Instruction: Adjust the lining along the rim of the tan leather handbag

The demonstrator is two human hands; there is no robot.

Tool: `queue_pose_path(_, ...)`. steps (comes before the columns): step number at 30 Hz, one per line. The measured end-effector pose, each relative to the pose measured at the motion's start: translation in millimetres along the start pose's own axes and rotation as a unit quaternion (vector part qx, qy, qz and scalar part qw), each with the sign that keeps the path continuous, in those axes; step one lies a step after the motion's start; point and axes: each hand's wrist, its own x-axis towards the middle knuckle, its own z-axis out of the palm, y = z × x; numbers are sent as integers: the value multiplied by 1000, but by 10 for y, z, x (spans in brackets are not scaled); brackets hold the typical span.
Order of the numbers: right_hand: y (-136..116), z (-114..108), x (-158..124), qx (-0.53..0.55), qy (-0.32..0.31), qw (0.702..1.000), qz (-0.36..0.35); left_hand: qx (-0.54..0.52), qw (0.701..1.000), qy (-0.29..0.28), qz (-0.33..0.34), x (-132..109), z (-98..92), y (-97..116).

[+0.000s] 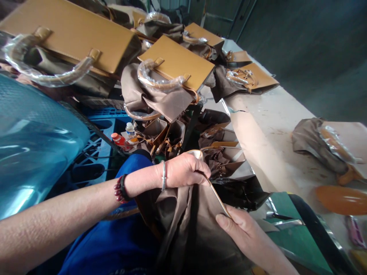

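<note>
Left forearm point(57, 227) is nearest, in from lower left, silver bangle point(163, 175) at the wrist, dark red bead bracelet point(118, 191) further up. Brown fabric bag point(205, 206) is over the person's lap, next to blue clothing point(114, 240), between both hands. Its tan-trimmed edge point(214, 191) is uppermost, running diagonally, upper left to lower right in view; cloth hangs below it in loose folds. Overall long axis: can't tell, lower end is in shadow. Left hand point(183, 170): grip closed, fingers and thumb pinching the upper end of the edge. Right hand point(241, 225): narrow grip, thumb on the near face, holding the same edge lower down; fingertips hidden behind cloth. Beyond: tan-panelled bags point(177, 59), handles in clear wrap. Pale worktop point(266, 114) at right.
</note>
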Motion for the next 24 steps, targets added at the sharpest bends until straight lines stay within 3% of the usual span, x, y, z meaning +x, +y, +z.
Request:
queue_pose_path(7, -82, -9, 74, -23, 44, 999, 23, 85, 994, 69, 5, -17, 101, -46)
queue_pose_path(15, -250, -59, 367, -45, 58, 997, -38, 117, 992, 50, 7, 24, 149, 18)
queue_pose_path(19, -166, -48, 382, -72, 93, 993, -32, 78, 996, 44, 6, 45, 17, 73)
queue_pose_path(24, -51, -82, 246, -63, 126, 989, -34, 127, 973, 170, -95, -134, -289, 244)
